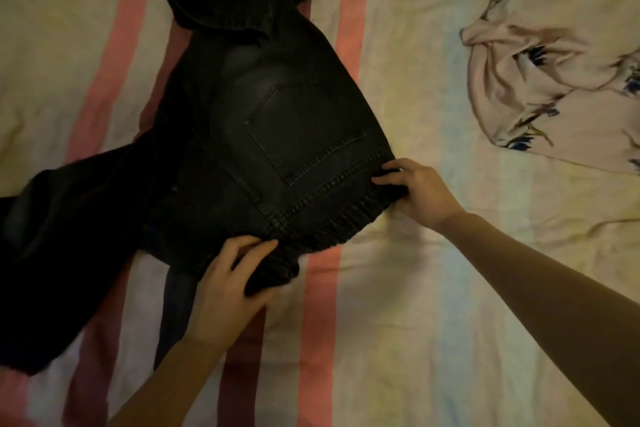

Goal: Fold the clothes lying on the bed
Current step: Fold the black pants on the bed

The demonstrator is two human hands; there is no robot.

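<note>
You have the black jeans [242,135] spread across the left half of the bed [398,322], back pocket [304,135] facing up and the elastic waistband [332,222] turned toward the near edge. Your left hand [228,288] grips the waistband at its near-left end, fingers [256,250] curled over the bunched denim with the thumb tucked beneath. Your right hand [419,194] pinches the other end of the waistband, fingers bent onto the stitched seam and clamped on the fabric. One leg trails off toward the left edge of the bed; the other runs away toward the far edge, where its gathered cuff [214,14] lies folded back on itself. The striped sheet under the jeans shows pink bands running from the near edge to the far one. Well apart from the jeans, by the right edge of the bed, a pale pink floral garment [540,87] lies crumpled and unfolded.
</note>
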